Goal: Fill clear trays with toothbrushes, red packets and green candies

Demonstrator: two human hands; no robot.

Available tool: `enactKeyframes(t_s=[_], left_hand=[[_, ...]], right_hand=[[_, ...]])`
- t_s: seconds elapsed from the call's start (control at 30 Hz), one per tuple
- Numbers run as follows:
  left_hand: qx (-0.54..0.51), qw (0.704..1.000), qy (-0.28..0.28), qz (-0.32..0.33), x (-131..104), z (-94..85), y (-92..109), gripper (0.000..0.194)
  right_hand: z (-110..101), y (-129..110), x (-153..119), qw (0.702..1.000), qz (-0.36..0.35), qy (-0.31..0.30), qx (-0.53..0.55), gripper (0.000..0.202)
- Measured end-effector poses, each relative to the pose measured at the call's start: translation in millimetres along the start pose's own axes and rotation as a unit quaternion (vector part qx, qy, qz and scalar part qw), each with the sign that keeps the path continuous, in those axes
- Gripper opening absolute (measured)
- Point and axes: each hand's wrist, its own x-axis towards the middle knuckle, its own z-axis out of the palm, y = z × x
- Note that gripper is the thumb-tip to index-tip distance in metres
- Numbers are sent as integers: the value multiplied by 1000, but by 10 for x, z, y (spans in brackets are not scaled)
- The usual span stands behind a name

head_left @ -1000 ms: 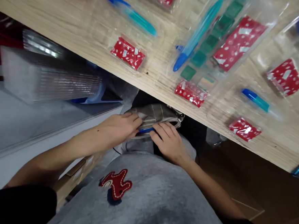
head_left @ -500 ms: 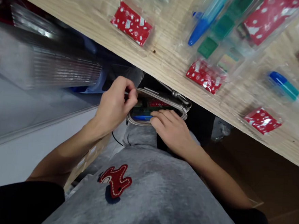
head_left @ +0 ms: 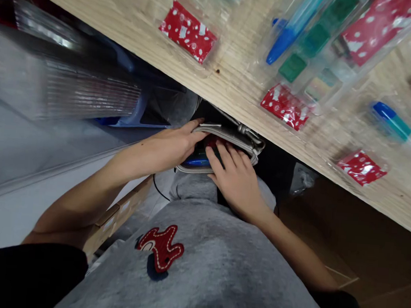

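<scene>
A small silver-grey handbag [head_left: 224, 135] sits open on my lap below the table edge. My left hand [head_left: 173, 144] holds the bag's far rim at its left end, thumb and fingers on either side of the edge. My right hand [head_left: 237, 177] reaches over the near side with its fingers a little apart and their tips inside the opening. Within the bag a shiny blue object [head_left: 197, 162] shows, with something red behind it. The fingers hide most of the contents.
On the wooden table [head_left: 238, 88] lie several clear packs with red dotted packets [head_left: 189, 31], blue pens [head_left: 284, 40] and green blocks [head_left: 293, 67]. Stacked clear plastic trays [head_left: 90, 89] stand at the left above a blue container. A cardboard box [head_left: 124, 207] is low on the left.
My left hand has gone from a pinch above the bag's left end to a hold on its far rim. The right fingers have spread and reached further into the opening.
</scene>
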Motion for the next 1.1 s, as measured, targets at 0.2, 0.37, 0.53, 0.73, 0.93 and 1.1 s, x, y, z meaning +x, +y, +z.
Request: enactKeyframes(t_s=[0.2,0.37,0.53,0.73,0.93,1.1], left_hand=[[-40,998,41,33,32,8,37,44],[-45,994,95,-4,-25,88,62,38],[-50,992,119,-13,23,125,29,37],[3,999,11,49,-25,3,1,41],[43,994,-100,32,-128,-57,69,57],[117,985,-129,-18,-109,-34,75,69]], right_hand=[[-77,-8,406,980,7,-190,53,51],[4,-49,344,986,-6,-163,18,41],[2,-82,334,980,18,-191,48,39],[-15,-98,70,1000,-13,2,-8,34],[74,7,-261,978,-60,196,-36,26],[136,-14,-198,965,-88,244,-40,26]])
